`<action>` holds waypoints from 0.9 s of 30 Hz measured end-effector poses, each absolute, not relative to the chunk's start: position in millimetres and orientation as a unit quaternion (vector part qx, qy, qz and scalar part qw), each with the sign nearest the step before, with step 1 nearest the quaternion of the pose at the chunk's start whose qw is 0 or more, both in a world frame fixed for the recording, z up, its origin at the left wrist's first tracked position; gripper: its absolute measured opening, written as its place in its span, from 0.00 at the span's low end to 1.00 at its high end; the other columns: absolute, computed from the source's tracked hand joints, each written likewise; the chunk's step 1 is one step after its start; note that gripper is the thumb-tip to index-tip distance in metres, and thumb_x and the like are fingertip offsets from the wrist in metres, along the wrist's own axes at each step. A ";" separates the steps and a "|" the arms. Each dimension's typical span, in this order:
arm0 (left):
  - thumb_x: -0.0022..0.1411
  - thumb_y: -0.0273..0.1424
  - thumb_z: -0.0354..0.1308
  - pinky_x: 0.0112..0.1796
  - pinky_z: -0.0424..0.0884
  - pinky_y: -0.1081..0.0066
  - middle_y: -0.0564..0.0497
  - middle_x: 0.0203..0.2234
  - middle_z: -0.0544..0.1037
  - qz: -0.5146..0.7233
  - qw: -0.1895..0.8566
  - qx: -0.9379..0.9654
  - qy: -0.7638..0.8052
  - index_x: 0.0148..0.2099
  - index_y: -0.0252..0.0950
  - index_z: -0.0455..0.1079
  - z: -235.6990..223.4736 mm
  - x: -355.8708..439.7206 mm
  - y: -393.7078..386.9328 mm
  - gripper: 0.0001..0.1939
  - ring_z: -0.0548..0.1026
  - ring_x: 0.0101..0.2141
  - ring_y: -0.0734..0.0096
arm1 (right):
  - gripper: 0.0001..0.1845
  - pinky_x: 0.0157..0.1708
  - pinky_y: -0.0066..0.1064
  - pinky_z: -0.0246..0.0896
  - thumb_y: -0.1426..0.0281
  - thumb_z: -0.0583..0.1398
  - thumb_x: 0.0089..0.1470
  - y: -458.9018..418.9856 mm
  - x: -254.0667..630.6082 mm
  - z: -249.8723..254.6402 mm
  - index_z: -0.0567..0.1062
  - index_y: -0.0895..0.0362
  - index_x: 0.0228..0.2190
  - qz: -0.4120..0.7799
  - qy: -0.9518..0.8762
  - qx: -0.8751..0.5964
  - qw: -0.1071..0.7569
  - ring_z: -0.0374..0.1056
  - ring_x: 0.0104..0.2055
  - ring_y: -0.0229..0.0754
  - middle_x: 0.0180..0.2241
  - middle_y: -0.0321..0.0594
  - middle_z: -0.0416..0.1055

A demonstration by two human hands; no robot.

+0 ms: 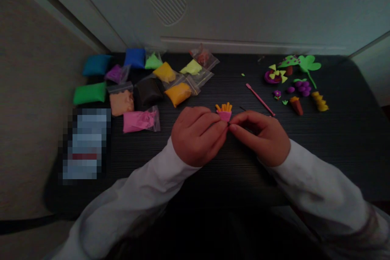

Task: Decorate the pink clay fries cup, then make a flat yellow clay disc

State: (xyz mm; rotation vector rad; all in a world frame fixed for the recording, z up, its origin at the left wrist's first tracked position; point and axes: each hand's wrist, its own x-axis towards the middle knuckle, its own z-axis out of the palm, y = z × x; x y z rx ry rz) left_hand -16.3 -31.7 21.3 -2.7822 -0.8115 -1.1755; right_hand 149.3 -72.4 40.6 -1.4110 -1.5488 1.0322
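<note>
Left hand (198, 136) grips a pink fries model (224, 115)
It is mid-scene over the black table (231, 174); the right hand (262, 136), fingertips together, pinches a tiny dark piece (229, 123) at the model's near right corner.

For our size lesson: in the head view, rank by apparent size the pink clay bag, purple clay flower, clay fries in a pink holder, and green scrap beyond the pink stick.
1. Pink clay bag
2. Clay fries in a pink holder, partly hidden by the left hand
3. Purple clay flower
4. Green scrap
</note>
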 end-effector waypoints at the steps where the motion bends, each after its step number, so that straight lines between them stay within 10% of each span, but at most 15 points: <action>1: 0.48 0.26 0.56 0.34 0.65 0.66 0.50 0.30 0.75 -0.377 -0.004 -0.889 -0.260 0.34 0.35 0.69 21.8 -15.9 -31.9 0.08 0.69 0.33 0.68 | 0.05 0.30 0.28 0.59 0.70 0.57 0.45 -72.3 149.8 40.8 0.71 0.58 0.28 0.406 -0.610 -0.556 0.393 0.64 0.29 0.34 0.26 0.35 0.70; 12: 0.53 0.28 0.53 0.36 0.68 0.72 0.49 0.33 0.75 -0.372 -0.423 -0.769 -0.302 0.36 0.36 0.70 29.7 -13.6 -29.2 0.07 0.71 0.36 0.73 | 0.06 0.28 0.27 0.58 0.68 0.57 0.46 -72.7 156.2 47.3 0.71 0.58 0.27 0.462 -0.613 -0.532 0.359 0.63 0.28 0.34 0.25 0.34 0.67; 27: 0.50 0.26 0.57 0.37 0.69 0.70 0.49 0.30 0.74 -0.329 -0.497 -0.765 -0.245 0.34 0.37 0.71 30.6 -18.8 -21.6 0.07 0.72 0.34 0.73 | 0.07 0.26 0.26 0.57 0.66 0.57 0.47 -74.6 158.8 49.8 0.72 0.57 0.29 0.522 -0.596 -0.507 0.341 0.63 0.27 0.33 0.24 0.34 0.68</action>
